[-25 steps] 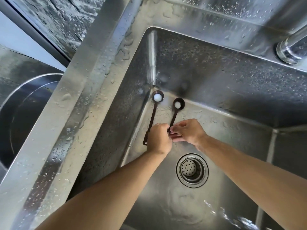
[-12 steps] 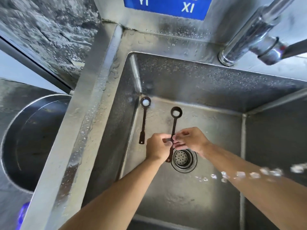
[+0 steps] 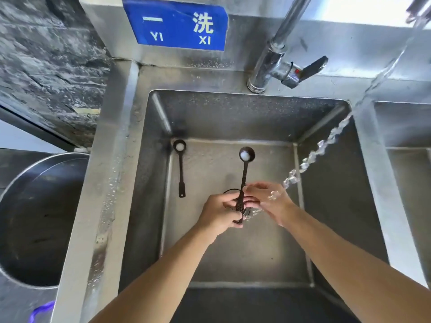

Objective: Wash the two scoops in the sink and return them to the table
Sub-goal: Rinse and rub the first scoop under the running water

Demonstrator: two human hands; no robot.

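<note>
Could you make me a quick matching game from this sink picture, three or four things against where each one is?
Things:
1. held scoop
2. loose scoop
3. blue sign
4. round metal basin

Places:
A. on the wall above the sink
B. left of the sink
C. gripped by the left hand
D. lying on the sink floor, left side

Pairs: 1-C, 2-D, 3-A, 4-B

Counts: 2 scoops, one (image 3: 179,167) lying on the sink floor, one (image 3: 245,173) held; 2 hands, left (image 3: 220,212) and right (image 3: 268,201); 2 sink basins, main (image 3: 233,113) and a second (image 3: 405,127) at right; 1 faucet (image 3: 275,57); 1 water stream (image 3: 326,143); 1 blue sign (image 3: 175,24); 1 round metal basin (image 3: 30,217) at left
</note>
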